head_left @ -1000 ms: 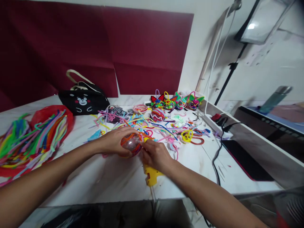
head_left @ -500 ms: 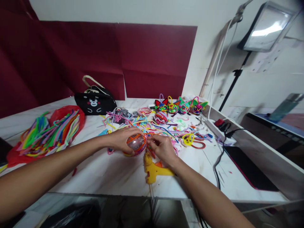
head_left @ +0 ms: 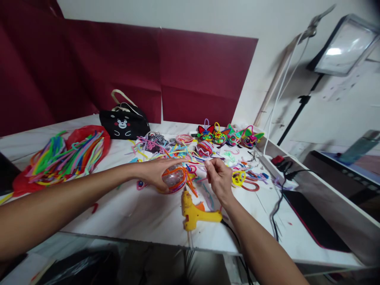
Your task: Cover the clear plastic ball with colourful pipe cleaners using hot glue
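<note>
The left hand (head_left: 156, 173) cups the clear ball (head_left: 174, 178) wrapped in pipe cleaners, steadying it on the surface (head_left: 133, 213) just beyond the yellow glue gun (head_left: 194, 211), while the right hand (head_left: 219, 179) pinches a thin strand beside it.

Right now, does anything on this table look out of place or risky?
The yellow glue gun lies on its side near the table's front edge, its cord trailing off. Loose pipe cleaners are scattered behind the clear ball.

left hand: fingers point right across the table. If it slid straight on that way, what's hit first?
Likely the loose pipe cleaners just past the left hand, which cups the clear ball. The right hand sits further along, slightly nearer the camera; depth is hard to judge.
</note>
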